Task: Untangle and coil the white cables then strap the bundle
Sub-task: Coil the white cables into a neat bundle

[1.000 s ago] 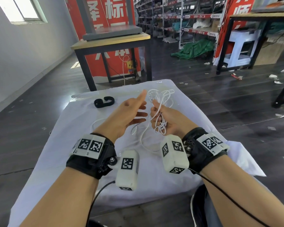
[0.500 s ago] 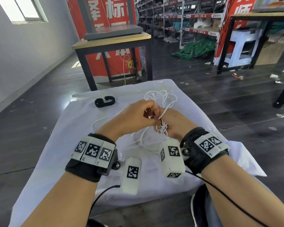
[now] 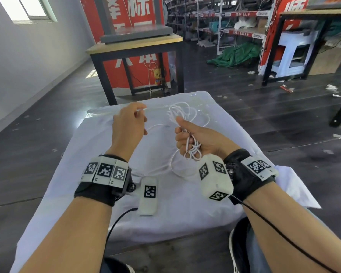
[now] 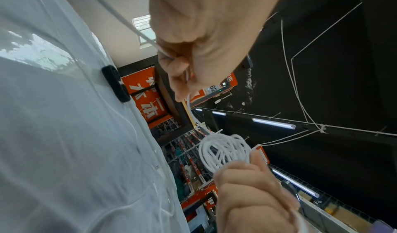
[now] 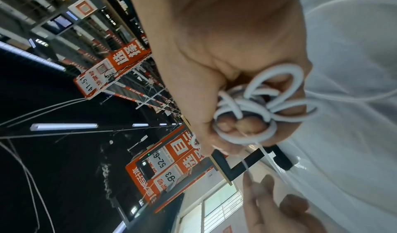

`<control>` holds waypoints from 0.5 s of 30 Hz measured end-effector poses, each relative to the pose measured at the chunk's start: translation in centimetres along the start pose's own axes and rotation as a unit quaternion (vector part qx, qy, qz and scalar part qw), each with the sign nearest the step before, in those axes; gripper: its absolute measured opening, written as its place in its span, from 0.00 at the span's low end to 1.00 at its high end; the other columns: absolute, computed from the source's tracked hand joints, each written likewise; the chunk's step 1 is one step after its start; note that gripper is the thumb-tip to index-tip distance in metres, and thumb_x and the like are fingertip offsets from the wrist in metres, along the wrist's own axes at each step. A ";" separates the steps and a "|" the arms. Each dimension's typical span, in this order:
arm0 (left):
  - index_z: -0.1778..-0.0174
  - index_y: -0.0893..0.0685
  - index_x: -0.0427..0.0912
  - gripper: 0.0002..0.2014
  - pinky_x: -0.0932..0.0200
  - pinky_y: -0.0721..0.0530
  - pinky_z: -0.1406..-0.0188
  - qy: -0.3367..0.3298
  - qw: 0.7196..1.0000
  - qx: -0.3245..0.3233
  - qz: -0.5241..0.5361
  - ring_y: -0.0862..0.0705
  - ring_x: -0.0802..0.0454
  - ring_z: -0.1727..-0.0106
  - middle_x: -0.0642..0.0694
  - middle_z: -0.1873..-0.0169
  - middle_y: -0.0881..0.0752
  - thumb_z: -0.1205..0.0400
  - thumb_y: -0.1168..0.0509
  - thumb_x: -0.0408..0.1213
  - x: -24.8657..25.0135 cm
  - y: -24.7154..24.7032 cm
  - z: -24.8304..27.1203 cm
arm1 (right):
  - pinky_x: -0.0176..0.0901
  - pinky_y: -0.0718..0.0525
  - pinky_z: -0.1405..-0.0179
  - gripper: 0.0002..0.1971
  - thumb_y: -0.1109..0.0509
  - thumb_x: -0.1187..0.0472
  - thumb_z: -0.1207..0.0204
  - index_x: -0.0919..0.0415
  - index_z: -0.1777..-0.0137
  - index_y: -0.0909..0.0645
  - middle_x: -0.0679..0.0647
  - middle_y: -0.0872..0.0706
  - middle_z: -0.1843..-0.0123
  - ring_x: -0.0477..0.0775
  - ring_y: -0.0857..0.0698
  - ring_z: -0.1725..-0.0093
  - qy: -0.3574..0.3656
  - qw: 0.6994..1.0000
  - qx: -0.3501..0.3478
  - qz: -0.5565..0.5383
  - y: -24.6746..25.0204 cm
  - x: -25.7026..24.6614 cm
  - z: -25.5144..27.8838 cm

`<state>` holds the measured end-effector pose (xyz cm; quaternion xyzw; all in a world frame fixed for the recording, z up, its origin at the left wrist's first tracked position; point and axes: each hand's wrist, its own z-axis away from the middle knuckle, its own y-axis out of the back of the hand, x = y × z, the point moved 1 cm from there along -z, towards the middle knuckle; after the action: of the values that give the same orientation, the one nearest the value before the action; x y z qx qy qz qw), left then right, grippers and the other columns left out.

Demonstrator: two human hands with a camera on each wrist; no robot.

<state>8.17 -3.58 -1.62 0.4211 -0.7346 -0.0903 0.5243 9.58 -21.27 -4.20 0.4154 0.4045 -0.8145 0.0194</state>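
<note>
My right hand [image 3: 185, 139] grips a coiled bundle of white cable [image 3: 182, 113] upright above the white-clothed table [image 3: 83, 184]. Loops stick out above and below the fist; in the right wrist view the lower loops [image 5: 260, 104] wrap round my curled fingers. My left hand [image 3: 141, 113] is up and to the left of the bundle and pinches one strand of cable [image 4: 191, 112] that runs back to the coil [image 4: 223, 150]. More loose cable [image 3: 174, 170] trails on the cloth. The black strap [image 4: 116, 84] lies on the cloth; in the head view my left hand hides it.
A wooden table with black legs [image 3: 136, 44] stands just beyond the cloth-covered one, with red banners behind it. Dark floor surrounds the table. A green tarp [image 3: 234, 56] and a white stool [image 3: 295, 52] lie further off to the right.
My left hand went from open to meeting the bundle, then drew away to the left with a strand pinched. The right hand stayed on the bundle and rose slightly.
</note>
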 end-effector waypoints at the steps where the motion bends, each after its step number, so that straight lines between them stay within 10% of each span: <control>1: 0.41 0.14 0.45 0.14 0.68 0.20 0.68 0.006 1.000 -0.014 -0.010 0.15 0.53 0.73 0.46 0.58 0.11 0.13 0.45 0.34 -0.4 0.0 0.0 | 0.29 0.31 0.86 0.15 0.31 0.50 0.29 0.56 0.68 0.32 0.45 0.31 0.82 0.41 0.33 0.85 0.005 1.000 -0.009 -0.022 0.0 -0.2 0.1; 8: 0.42 0.13 0.47 0.11 0.71 0.18 0.68 -0.008 0.991 -0.132 0.034 0.19 0.59 0.78 0.55 0.60 0.10 0.14 0.39 0.36 1.1 -1.0 1.3 | 0.29 0.23 0.80 0.19 0.37 0.50 0.17 0.56 0.69 0.32 0.48 0.24 0.81 0.44 0.27 0.83 0.097 0.978 0.117 -0.142 1.4 -0.8 -0.6; 12: 0.46 0.12 0.48 0.08 0.77 0.27 0.77 -0.003 0.980 -0.194 0.052 0.19 0.61 0.78 0.56 0.62 0.09 0.16 0.35 0.39 2.1 -1.5 1.9 | 0.47 0.14 0.57 0.17 0.38 0.53 0.16 0.61 0.65 0.30 0.61 0.14 0.62 0.54 0.15 0.63 0.137 0.953 0.167 -0.211 1.3 -0.6 -0.5; 15: 0.47 0.11 0.47 0.08 0.72 0.24 0.76 -0.020 0.968 -0.245 0.048 0.16 0.61 0.74 0.54 0.61 0.09 0.17 0.34 0.40 2.8 -1.2 2.2 | 0.61 0.12 0.59 0.15 0.41 0.52 0.14 0.62 0.58 0.31 0.66 0.16 0.55 0.63 0.15 0.57 0.166 0.943 0.189 -0.217 1.5 -0.7 -0.6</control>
<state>6.72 -7.00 -1.34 0.2415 -0.7201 -0.2508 0.6003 10.97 -22.03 -4.87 0.4427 0.3210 -0.7799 -0.3046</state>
